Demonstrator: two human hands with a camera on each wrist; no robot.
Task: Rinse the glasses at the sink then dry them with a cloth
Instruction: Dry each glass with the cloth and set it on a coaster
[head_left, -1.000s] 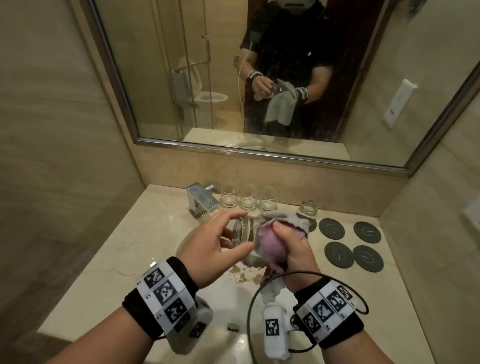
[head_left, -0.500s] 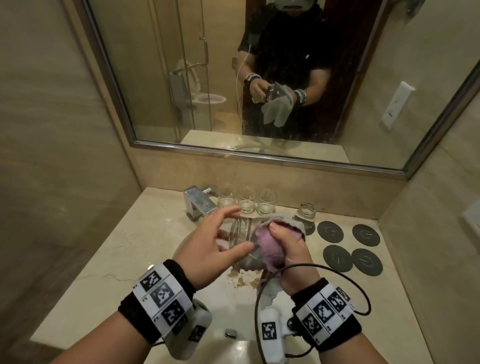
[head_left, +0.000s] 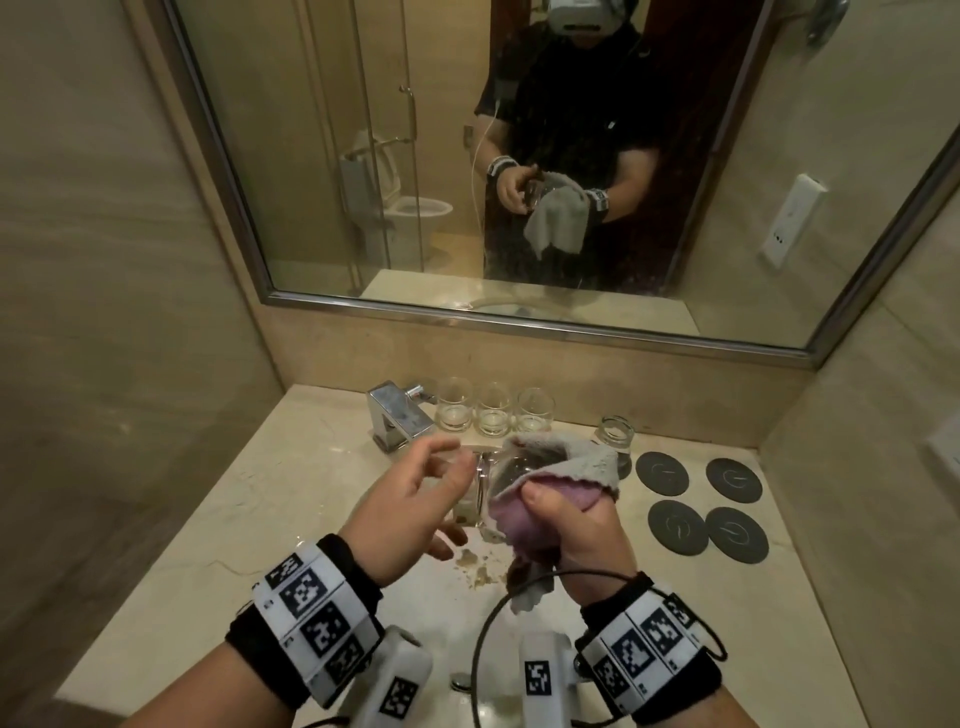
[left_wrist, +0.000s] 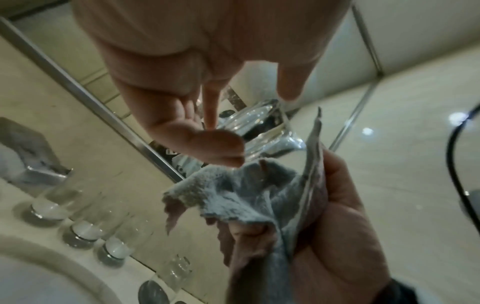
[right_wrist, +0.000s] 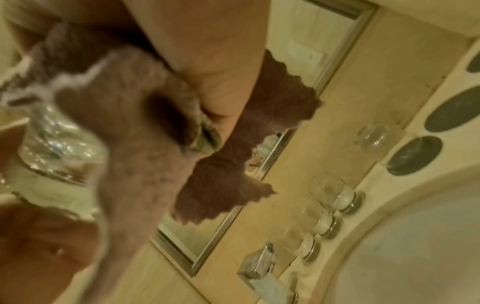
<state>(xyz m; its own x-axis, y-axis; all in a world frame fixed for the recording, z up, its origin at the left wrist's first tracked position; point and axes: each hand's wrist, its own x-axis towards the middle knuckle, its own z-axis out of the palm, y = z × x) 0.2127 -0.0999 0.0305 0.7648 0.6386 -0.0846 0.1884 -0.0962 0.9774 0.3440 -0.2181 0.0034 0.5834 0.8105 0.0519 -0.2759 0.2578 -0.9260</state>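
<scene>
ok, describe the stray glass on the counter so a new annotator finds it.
Find the faucet at the back of the counter, below the mirror; three glasses stand in a row just right of it. Further right, apart from that row, stands the stray glass, alone beside the dark round coasters.

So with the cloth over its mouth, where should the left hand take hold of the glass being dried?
At the thick base end, coming from the left. The glass lies on its side, mouth turned right, where the right hand wraps the cloth over the rim. Only the base end is bare, so the fingers of the left hand probably fit best there.
</scene>
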